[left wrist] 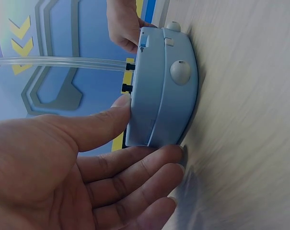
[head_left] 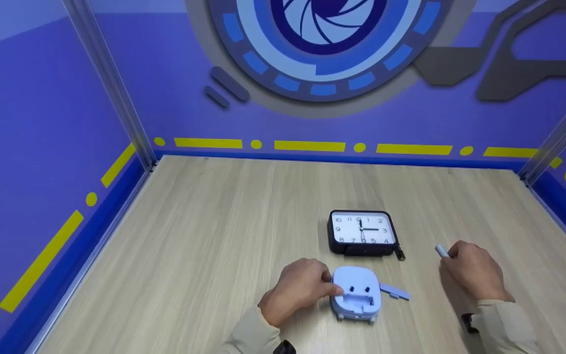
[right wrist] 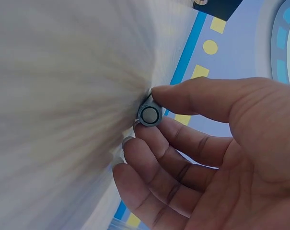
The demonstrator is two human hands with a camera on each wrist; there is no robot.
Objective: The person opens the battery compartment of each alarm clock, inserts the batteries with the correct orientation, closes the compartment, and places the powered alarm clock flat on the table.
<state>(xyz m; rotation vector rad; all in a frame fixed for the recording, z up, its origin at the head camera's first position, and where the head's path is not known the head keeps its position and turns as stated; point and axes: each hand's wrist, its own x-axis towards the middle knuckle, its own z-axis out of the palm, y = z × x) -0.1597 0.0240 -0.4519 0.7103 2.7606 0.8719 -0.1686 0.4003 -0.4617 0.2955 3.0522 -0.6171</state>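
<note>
A small light-blue alarm clock lies back up on the table, its face hidden. Two black knobs and an uncovered battery compartment show on its back. At its left edge, my left hand grips it, thumb on the back and fingers low along the side; white round feet stick out of the casing. Off to the right, my right hand pinches a grey battery between thumb and fingers, close over the tabletop. The battery's round end faces the right wrist camera.
A light-blue battery cover lies just right of the alarm clock. Behind it stands a black rectangular clock with a white dial and a black tab at its right corner. Blue panels wall in the wooden table at the back and sides.
</note>
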